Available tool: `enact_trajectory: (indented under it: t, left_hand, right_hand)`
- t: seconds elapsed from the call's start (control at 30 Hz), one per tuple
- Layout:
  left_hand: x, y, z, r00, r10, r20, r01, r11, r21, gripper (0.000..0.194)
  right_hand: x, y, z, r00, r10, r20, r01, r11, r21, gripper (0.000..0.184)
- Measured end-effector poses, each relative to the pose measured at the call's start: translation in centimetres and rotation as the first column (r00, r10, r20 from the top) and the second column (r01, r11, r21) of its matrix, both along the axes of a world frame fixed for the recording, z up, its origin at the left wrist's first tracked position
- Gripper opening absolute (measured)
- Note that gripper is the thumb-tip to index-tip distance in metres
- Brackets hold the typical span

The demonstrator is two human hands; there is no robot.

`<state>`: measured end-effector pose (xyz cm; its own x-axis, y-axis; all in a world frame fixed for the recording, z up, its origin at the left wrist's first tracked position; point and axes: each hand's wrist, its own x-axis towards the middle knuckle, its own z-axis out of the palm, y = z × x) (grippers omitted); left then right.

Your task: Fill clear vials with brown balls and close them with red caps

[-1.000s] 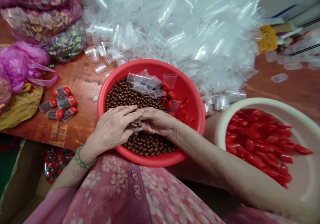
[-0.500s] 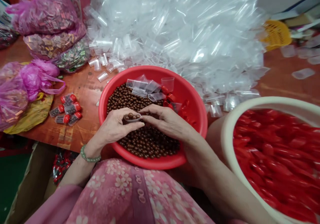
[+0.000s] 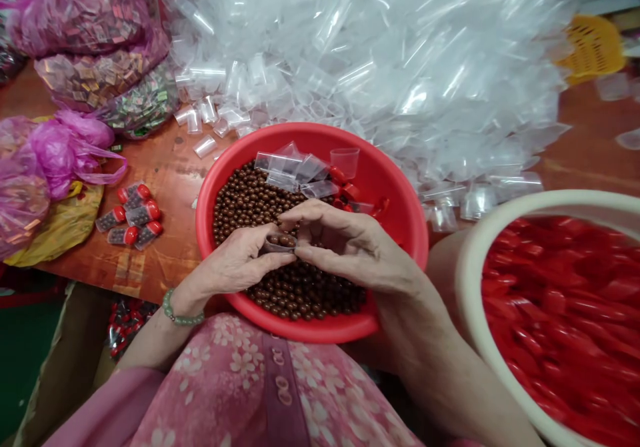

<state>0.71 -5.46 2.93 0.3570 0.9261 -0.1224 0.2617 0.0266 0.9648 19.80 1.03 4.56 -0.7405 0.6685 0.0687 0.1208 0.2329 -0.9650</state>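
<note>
My left hand (image 3: 243, 259) grips a small clear plastic cup (image 3: 287, 249) with a few round brown balls showing in its mouth. The thumb and fingertips of my right hand (image 3: 357, 246) meet the cup's right edge, the fingers curved. Both hands are over a red plastic bowl (image 3: 205, 217). Glossy brown balls (image 3: 243, 200) fill its left and front. Several clear cups (image 3: 285, 167) lie on the balls at the back, near red plastic caps (image 3: 347, 190) at the bowl's right. The lower part of the held cup is hidden by my left hand.
Filled capsules with red caps (image 3: 143, 212) lie at left. Behind the bowl rises a big heap of clear cups (image 3: 370, 67). A cream tub (image 3: 470, 280) of red parts stands right. Pink bags (image 3: 85, 17), a yellow basket (image 3: 595, 46) and a cardboard box (image 3: 57, 350) surround the table.
Both hands and the cup have shifted slightly right and down in the view. My right hand's fingers arch more, with a wider gap inside them. The camera view has moved somewhat.
</note>
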Motion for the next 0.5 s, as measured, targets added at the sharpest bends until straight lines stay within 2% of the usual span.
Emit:
enact_trajectory:
  t: [0.17, 0.23, 0.5]
  left_hand:
    - [-0.16, 0.10, -0.30, 0.995, -0.011, 0.097, 0.014, 0.999, -0.028, 0.022]
    - [-0.24, 0.14, -0.28, 0.996, -0.017, 0.091, 0.022, 0.998, -0.056, 0.024]
    - [-0.33, 0.19, -0.14, 0.996, -0.027, 0.082, 0.035, 0.994, -0.102, 0.018]
  right_hand:
    - [-0.45, 0.17, -0.05, 0.999, 0.051, -0.011, -0.049, 0.992, 0.120, 0.024]
    - [-0.59, 0.17, -0.24, 0.997, 0.060, -0.045, -0.053, 0.986, 0.156, 0.020]
    - [-0.89, -0.12, -0.57, 0.998, 0.014, -0.065, -0.008, 0.996, 0.085, 0.008]
